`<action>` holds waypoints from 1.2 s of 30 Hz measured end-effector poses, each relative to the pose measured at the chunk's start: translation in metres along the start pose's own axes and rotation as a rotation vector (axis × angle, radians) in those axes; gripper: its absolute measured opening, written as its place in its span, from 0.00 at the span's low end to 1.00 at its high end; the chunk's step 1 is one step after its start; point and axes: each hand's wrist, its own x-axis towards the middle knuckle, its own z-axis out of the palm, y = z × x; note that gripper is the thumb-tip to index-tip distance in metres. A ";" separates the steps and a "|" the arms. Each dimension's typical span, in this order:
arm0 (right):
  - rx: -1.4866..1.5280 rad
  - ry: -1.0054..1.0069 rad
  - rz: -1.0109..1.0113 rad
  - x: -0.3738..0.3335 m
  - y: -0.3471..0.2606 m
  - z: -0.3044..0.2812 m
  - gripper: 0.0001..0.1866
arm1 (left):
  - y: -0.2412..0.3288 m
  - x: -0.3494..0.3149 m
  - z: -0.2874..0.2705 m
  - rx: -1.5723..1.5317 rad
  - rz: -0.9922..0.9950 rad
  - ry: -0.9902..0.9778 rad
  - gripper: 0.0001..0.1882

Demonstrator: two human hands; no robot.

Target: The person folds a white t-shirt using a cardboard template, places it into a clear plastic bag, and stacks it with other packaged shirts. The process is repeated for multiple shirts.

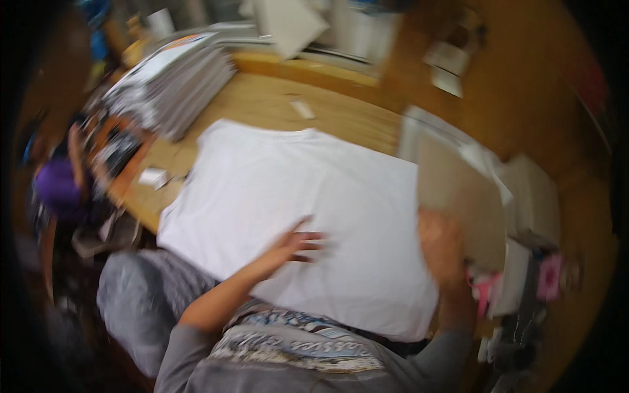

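Observation:
A white garment (327, 183), apparently a T-shirt, lies spread flat on the wooden table in front of me. Over its lower middle is my left hand (291, 246), fingers spread apart and holding nothing. My right hand (442, 245) is at the garment's right edge, overlapping the lower left side of a brown cardboard sheet (462, 173). Motion smears its fingers, so whether it grips the cardboard cannot be made out.
A tall stack of folded white garments (177, 85) stands at the back left of the table (262, 95). A small white roll (154, 177) sits by the left edge. Boxes (534, 200) and a pink item (549, 278) are at the right. Another person in purple (59, 183) is at far left.

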 end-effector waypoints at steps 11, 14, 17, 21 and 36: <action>1.236 -0.210 0.927 -0.013 -0.060 0.071 0.24 | 0.030 -0.047 -0.092 -0.038 0.147 0.181 0.29; 1.814 -0.270 0.903 0.010 -0.113 0.084 0.26 | 0.045 -0.077 -0.152 0.093 0.051 0.308 0.29; 1.929 -0.270 0.877 0.043 -0.168 0.076 0.27 | 0.041 -0.095 -0.205 0.902 0.030 0.818 0.25; 1.770 -0.387 0.858 0.070 -0.215 0.080 0.27 | 0.022 -0.104 -0.238 1.211 0.019 1.088 0.24; 1.545 -0.431 0.786 0.085 -0.229 0.087 0.27 | -0.033 -0.071 -0.170 1.582 0.288 0.917 0.24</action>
